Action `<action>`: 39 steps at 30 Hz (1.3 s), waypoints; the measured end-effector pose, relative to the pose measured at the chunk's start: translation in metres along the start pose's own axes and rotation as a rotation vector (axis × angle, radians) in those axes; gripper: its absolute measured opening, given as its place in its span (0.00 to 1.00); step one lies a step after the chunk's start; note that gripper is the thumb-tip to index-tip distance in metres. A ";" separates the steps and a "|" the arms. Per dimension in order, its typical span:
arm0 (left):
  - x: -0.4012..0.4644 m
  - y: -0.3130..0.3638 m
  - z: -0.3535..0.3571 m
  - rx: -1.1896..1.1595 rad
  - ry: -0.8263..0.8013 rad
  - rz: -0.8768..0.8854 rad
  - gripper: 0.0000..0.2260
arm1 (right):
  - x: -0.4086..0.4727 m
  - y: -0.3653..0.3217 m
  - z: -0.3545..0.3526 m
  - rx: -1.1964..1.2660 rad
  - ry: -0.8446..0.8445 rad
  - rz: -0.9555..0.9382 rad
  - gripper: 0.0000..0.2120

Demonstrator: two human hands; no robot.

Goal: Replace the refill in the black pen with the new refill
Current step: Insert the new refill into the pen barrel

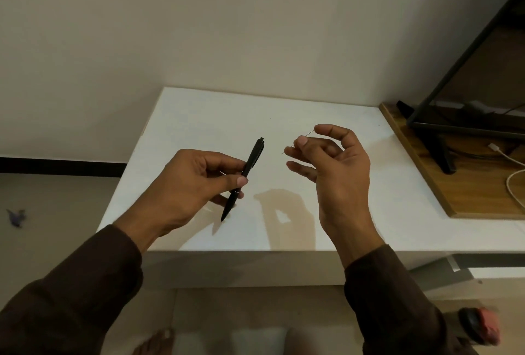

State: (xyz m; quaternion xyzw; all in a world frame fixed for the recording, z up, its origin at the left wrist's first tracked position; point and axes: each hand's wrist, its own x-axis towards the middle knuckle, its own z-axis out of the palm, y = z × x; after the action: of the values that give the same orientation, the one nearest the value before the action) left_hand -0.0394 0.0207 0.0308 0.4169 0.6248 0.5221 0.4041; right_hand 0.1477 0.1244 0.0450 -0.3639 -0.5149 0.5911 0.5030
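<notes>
Two hands mid-frame: left hand (196, 184) fingers grip the black pen (244, 177), tip down-left; right hand (329, 161) fingers pinch a thin refill (308, 133). Both held above the white worktop (355, 212), apart.

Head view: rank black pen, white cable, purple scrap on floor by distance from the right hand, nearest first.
From the right hand:
1. Black pen, just to its left, gripped by the left hand.
2. White cable, to the right on the wooden board.
3. Purple scrap, far left on the floor.
</notes>
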 end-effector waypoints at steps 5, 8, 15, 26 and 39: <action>-0.003 0.001 -0.004 0.022 -0.059 0.030 0.08 | -0.004 -0.004 0.012 -0.049 0.036 -0.132 0.10; -0.004 0.000 -0.005 0.062 -0.059 0.037 0.09 | -0.006 -0.006 0.014 -0.054 0.033 -0.172 0.10; -0.004 -0.001 -0.006 0.093 -0.084 0.051 0.10 | -0.007 -0.007 0.014 -0.092 0.010 -0.176 0.10; -0.004 0.001 -0.006 0.096 -0.088 0.064 0.09 | -0.007 -0.007 0.015 -0.072 -0.014 -0.148 0.11; -0.006 0.003 -0.005 0.097 -0.087 0.065 0.09 | -0.008 -0.005 0.015 -0.099 -0.043 -0.149 0.11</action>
State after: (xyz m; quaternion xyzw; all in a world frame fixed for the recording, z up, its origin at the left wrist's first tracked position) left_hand -0.0418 0.0134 0.0354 0.4782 0.6174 0.4853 0.3932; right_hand 0.1366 0.1133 0.0525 -0.3364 -0.5798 0.5336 0.5157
